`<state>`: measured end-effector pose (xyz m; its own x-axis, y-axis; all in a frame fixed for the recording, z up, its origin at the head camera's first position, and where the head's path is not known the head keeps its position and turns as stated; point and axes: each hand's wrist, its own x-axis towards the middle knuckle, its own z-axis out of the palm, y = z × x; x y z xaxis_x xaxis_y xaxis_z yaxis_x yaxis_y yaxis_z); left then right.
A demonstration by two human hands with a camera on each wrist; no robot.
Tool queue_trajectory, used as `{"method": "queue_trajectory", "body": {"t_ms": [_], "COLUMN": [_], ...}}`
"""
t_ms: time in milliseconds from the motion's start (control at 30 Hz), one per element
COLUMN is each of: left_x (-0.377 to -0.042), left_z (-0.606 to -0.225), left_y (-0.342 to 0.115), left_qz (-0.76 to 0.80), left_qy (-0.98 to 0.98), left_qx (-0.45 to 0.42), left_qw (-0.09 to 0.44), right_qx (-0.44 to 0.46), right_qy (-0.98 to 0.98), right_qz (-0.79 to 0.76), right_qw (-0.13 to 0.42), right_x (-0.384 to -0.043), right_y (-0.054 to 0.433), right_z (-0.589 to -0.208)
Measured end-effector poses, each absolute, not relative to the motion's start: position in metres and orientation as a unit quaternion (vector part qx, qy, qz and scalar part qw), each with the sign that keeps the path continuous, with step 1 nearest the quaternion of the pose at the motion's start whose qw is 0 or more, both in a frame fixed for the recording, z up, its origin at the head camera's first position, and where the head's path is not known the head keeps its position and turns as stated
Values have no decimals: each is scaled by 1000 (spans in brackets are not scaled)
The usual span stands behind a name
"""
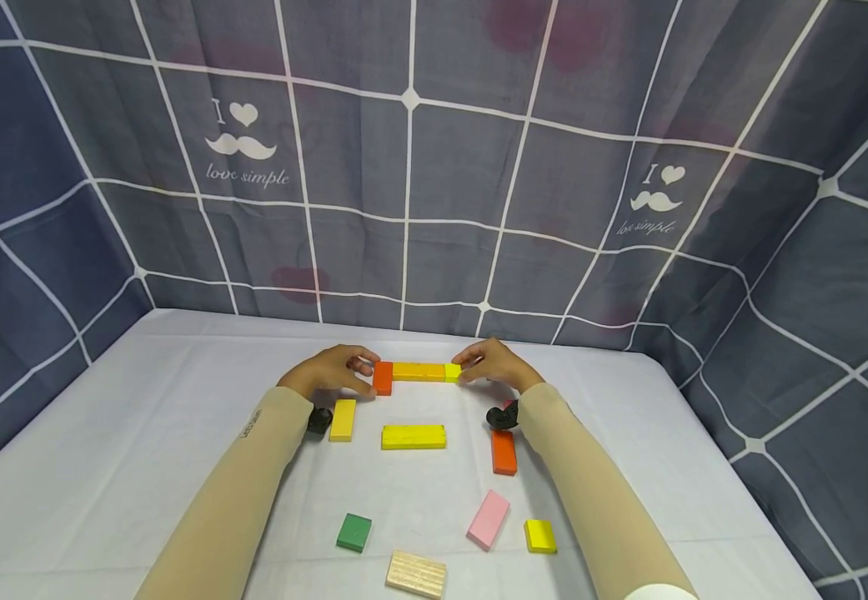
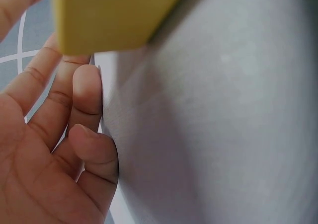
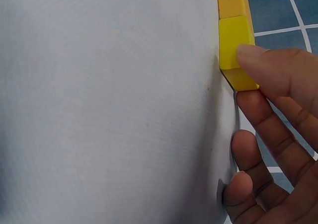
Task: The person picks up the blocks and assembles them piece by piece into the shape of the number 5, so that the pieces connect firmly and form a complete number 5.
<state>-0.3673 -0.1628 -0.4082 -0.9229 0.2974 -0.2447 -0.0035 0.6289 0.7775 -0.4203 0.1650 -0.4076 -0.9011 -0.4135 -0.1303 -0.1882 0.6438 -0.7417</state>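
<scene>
Toward the back of the table, a red-orange block (image 1: 383, 378), an orange-yellow block (image 1: 418, 372) and a small yellow block (image 1: 452, 373) sit end to end in a row. At the row's left end my left hand (image 1: 334, 370) has the red-orange block between thumb and index finger. My right hand (image 1: 495, 364) pinches the small yellow block at the other end; in the right wrist view its thumb lies on that block (image 3: 232, 42). A yellow block (image 2: 99, 20) covers part of the left fingers in the left wrist view.
Nearer lie a yellow block (image 1: 342, 420) by the left wrist, a long yellow block (image 1: 413, 437), a red-orange block (image 1: 504, 452) by the right wrist, and green (image 1: 354, 532), pink (image 1: 489, 520), yellow (image 1: 540, 536) and wooden blocks (image 1: 415, 574). A checked curtain (image 1: 358, 150) hangs behind.
</scene>
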Motion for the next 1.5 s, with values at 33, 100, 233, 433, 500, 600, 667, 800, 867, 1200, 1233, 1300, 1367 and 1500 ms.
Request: {"method": "queue_trajectory", "body": {"t_ms": [33, 100, 233, 433, 500, 600, 667, 800, 867, 1200, 1233, 1300, 1367, 1500], "left_x": [-368, -368, -369, -368, -368, -368, -367, -367, -367, -366, -365, -365, -365, -366], "left_z": [-408, -409, -409, -409, -409, -408, -408, -408, -408, -407, -407, -407, -407, -409], "left_y": [-163, -163, -163, -163, -163, -163, -163, -163, -163, -168, -169, -171, -174, -180], "left_qz": [422, 420, 422, 424, 424, 425, 427, 427, 427, 429, 430, 429, 432, 431], "left_qy": [885, 886, 885, 884, 884, 883, 882, 882, 882, 878, 877, 877, 876, 876], "left_qx": [84, 87, 85, 84, 85, 87, 86, 84, 83, 109, 114, 125, 132, 141], "left_qw": [177, 176, 177, 179, 179, 178, 178, 180, 181, 182, 181, 176, 171, 163], "right_qx": [-168, -167, -168, -165, -164, -165, -165, -162, -160, -161, -161, -158, -156, -156], "right_qy": [894, 894, 892, 890, 890, 889, 890, 890, 890, 889, 889, 890, 890, 888], "right_qz": [-388, -390, -392, -397, -398, -398, -397, -397, -398, -399, -399, -398, -399, -405], "right_qw": [146, 148, 150, 152, 152, 152, 152, 153, 153, 156, 156, 156, 156, 154], "right_x": [-420, -420, -420, -420, -419, -420, -420, -420, -420, -421, -421, -421, -420, -419], "right_y": [165, 165, 165, 165, 165, 165, 165, 165, 165, 165, 165, 164, 164, 166], "right_z": [-407, -407, -407, -407, -407, -408, -408, -408, -407, -410, -410, -410, -409, -409]}}
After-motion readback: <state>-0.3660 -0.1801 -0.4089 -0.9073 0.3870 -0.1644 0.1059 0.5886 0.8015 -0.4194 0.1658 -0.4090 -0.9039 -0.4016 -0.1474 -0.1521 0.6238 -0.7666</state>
